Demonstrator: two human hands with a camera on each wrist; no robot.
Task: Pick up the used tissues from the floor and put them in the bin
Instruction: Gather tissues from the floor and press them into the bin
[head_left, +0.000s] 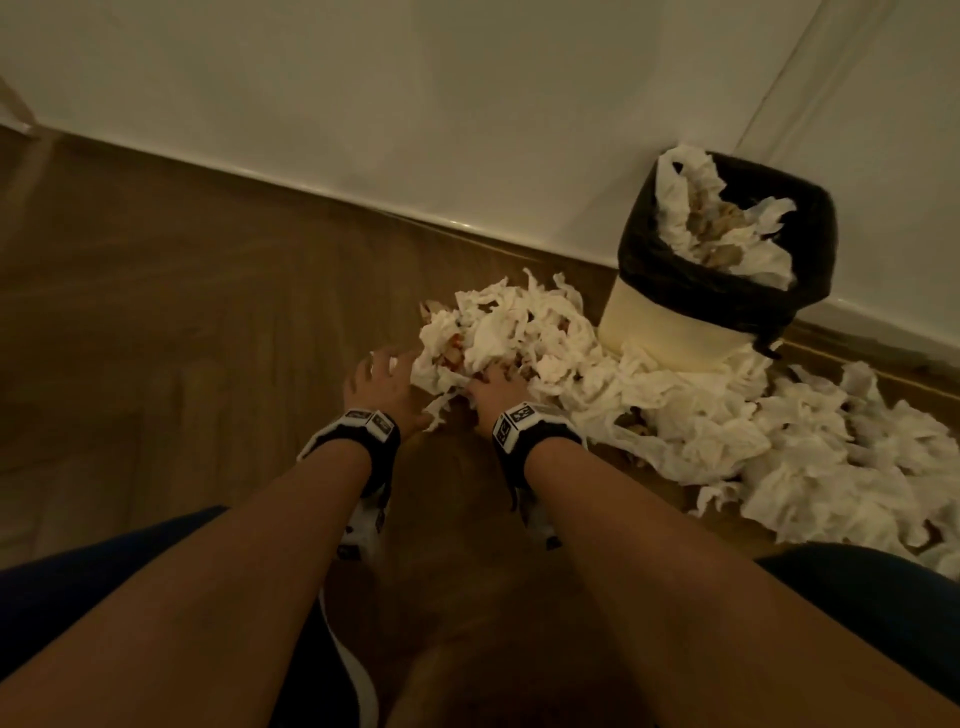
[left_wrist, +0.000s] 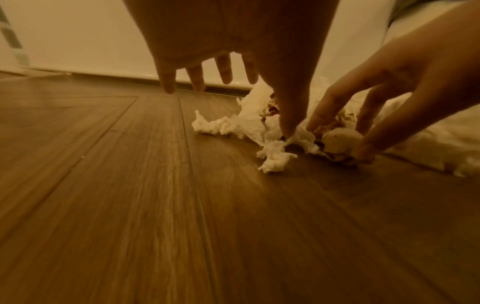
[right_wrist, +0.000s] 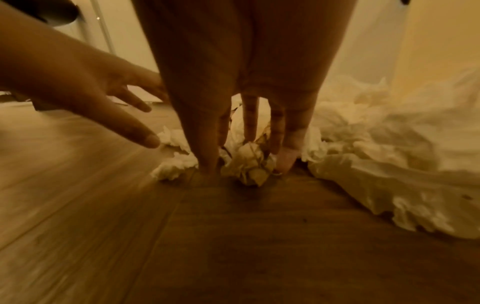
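Crumpled white tissues (head_left: 524, 332), some stained, lie heaped on the wooden floor in front of a cream bin (head_left: 670, 332) with a black liner; more tissues (head_left: 727, 234) fill its top. My right hand (head_left: 493, 376) reaches into the near edge of the heap. In the right wrist view its fingers (right_wrist: 250, 123) point down around a stained tissue wad (right_wrist: 249, 166), thumb on one side, fingers on the other. My left hand (head_left: 387, 364) hovers with fingers spread at the heap's left edge, its thumb (left_wrist: 287, 123) touching a loose tissue (left_wrist: 275, 156).
A further spread of tissues (head_left: 810, 457) runs right of the bin toward the frame edge. A white wall (head_left: 415, 104) with a skirting board stands just behind the bin and heap. Bare wooden floor (head_left: 182, 312) stretches to the left. My knees are at the bottom.
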